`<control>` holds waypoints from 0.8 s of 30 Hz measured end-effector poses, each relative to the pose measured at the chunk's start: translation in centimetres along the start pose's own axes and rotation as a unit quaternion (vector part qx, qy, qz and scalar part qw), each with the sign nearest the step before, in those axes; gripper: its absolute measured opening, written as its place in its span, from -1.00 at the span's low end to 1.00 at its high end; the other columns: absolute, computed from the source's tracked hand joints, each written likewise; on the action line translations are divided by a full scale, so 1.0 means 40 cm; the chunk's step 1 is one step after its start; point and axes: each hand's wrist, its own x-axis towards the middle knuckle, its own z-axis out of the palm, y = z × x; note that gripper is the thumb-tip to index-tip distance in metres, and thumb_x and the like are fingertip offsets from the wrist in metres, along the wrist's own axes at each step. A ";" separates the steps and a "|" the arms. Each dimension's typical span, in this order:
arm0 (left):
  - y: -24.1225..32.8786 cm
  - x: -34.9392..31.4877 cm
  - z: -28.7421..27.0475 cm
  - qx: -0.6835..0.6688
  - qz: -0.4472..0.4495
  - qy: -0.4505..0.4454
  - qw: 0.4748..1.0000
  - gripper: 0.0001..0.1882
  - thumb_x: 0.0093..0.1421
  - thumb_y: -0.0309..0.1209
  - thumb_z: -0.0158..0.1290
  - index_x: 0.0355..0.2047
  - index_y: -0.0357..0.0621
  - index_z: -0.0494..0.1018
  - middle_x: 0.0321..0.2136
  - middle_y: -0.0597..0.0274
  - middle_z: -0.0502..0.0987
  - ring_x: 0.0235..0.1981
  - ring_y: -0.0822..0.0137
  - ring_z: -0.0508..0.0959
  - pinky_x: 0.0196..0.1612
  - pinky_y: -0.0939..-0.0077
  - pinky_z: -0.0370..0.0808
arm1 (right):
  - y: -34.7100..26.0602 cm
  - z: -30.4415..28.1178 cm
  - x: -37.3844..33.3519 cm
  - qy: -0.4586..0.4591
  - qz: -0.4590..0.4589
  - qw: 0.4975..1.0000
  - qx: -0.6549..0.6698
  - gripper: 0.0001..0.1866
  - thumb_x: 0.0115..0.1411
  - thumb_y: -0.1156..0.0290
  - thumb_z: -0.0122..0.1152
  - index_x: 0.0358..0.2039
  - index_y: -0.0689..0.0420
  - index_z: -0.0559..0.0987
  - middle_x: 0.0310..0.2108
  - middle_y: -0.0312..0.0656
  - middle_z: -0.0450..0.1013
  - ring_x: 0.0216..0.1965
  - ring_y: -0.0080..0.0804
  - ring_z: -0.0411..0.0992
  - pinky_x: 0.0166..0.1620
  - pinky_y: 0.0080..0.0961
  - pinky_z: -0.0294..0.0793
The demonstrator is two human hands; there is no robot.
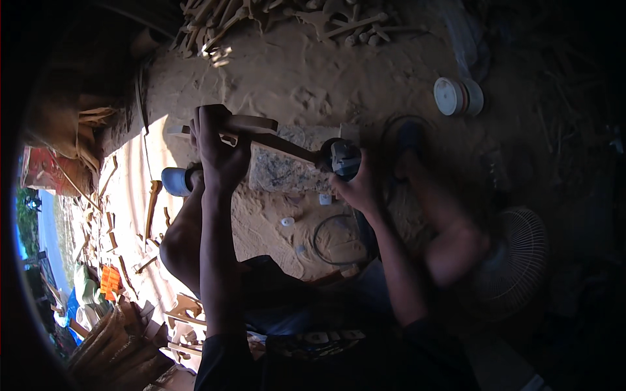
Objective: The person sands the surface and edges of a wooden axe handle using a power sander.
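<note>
On sandy ground [372,78], at a rough block [280,173]: wooden workpiece [287,148] and dark handheld tool [344,159].
The workpiece extends over the block, its branched left end clenched in the left hand [220,150], its right end at the tool; contact there cannot be told. The right hand [358,186] grasps the tool.

A rough woodworking workshop with a sandy floor [372,78]: from where I am standing, a heap of cut wooden pieces [215,26] is lying at the far side, loose lengths of wood [152,208] are littering the sunlit left, and a round-headed tool [344,159] and wooden part [287,148] are being held over a stone block [280,174].
</note>
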 end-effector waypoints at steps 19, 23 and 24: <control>-0.083 -0.009 -0.002 -0.183 -0.026 -0.085 0.979 -0.42 -0.10 -0.72 0.26 -0.07 -0.12 0.33 -0.18 0.22 0.37 -0.11 0.29 0.41 0.03 0.42 0.38 | -0.003 -0.030 0.025 -0.032 0.088 0.989 0.110 -0.12 -0.03 0.17 0.55 0.21 0.31 0.33 0.06 0.12 0.44 0.12 -0.01 0.46 0.17 -0.16 0.44; -0.101 -0.005 0.002 -0.239 -0.029 -0.111 0.964 -0.46 -0.06 -0.63 0.27 -0.06 -0.12 0.33 -0.15 0.23 0.37 -0.06 0.29 0.41 0.10 0.40 0.35 | -0.002 -0.047 0.020 -0.032 0.062 0.995 0.076 -0.13 -0.02 0.17 0.54 0.21 0.32 0.33 0.06 0.14 0.43 0.12 0.01 0.46 0.17 -0.15 0.44; -0.105 -0.003 0.003 -0.240 -0.028 -0.111 0.964 -0.46 -0.06 -0.63 0.27 -0.06 -0.12 0.33 -0.15 0.23 0.37 -0.06 0.29 0.41 0.10 0.40 0.35 | -0.003 -0.049 0.018 -0.032 0.063 0.995 0.076 -0.13 -0.02 0.17 0.54 0.21 0.32 0.33 0.06 0.14 0.43 0.12 0.01 0.46 0.17 -0.15 0.44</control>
